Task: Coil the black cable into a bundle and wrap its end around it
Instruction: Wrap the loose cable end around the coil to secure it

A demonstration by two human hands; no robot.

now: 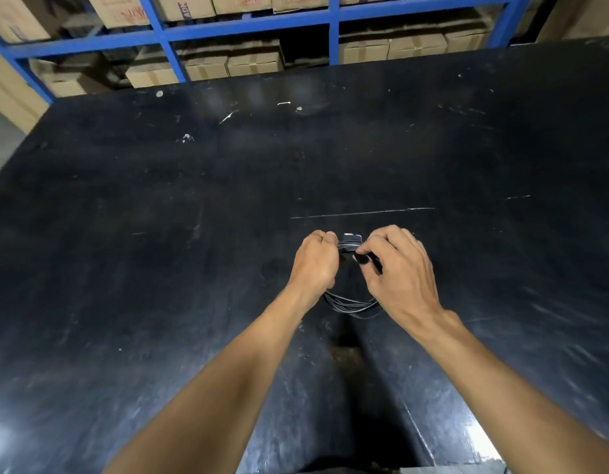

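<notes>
The black cable (351, 305) is coiled into a small ring of several loops, held just above the black table. My left hand (315, 263) is closed around the ring's left side. My right hand (397, 268) grips the right side, and its thumb and fingers pinch the cable's dark end (364, 258) by the top of the ring. The top of the coil shows between the two hands, with strands bunched together there. The lower loops hang out below my palms. The sides of the ring are hidden by my hands.
The wide black table (159, 234) is scuffed, with white specks and scratches. Beyond its far edge stands a blue metal rack (333, 15) stacked with cardboard boxes (255, 63). The table's near edge runs along the bottom right.
</notes>
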